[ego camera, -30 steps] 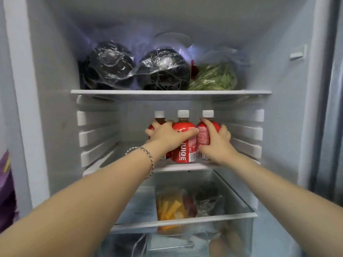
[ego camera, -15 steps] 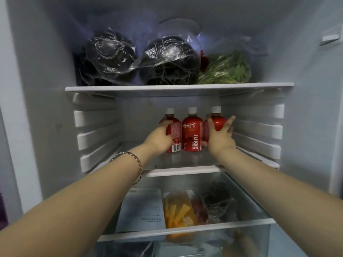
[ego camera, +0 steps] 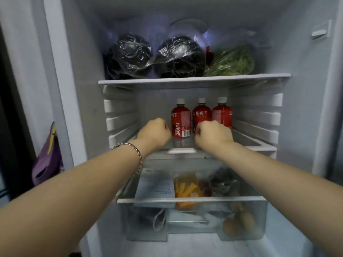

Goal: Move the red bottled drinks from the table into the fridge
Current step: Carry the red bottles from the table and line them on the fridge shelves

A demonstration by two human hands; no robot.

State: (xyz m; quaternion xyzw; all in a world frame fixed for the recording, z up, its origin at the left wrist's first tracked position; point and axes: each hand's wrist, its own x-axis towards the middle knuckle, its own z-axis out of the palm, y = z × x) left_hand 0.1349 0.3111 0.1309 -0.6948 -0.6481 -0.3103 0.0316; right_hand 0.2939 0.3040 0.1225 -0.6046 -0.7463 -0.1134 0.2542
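Three red juice bottles with white caps stand upright in a row at the back of the fridge's middle shelf: the left bottle, the middle bottle and the right bottle. My left hand hovers in front and left of the left bottle, fingers curled, holding nothing. My right hand, also curled and empty, covers the lower parts of the middle and right bottles. Neither hand grips a bottle.
The upper shelf carries two dark bundles in clear plastic and a bag of greens. Below, a glass cover tops a clear drawer with packaged food. A purple bag hangs at the left.
Both hands have let go of the bottles and drawn back toward me with fingers curled. The three bottles now stand free at the back of the shelf.
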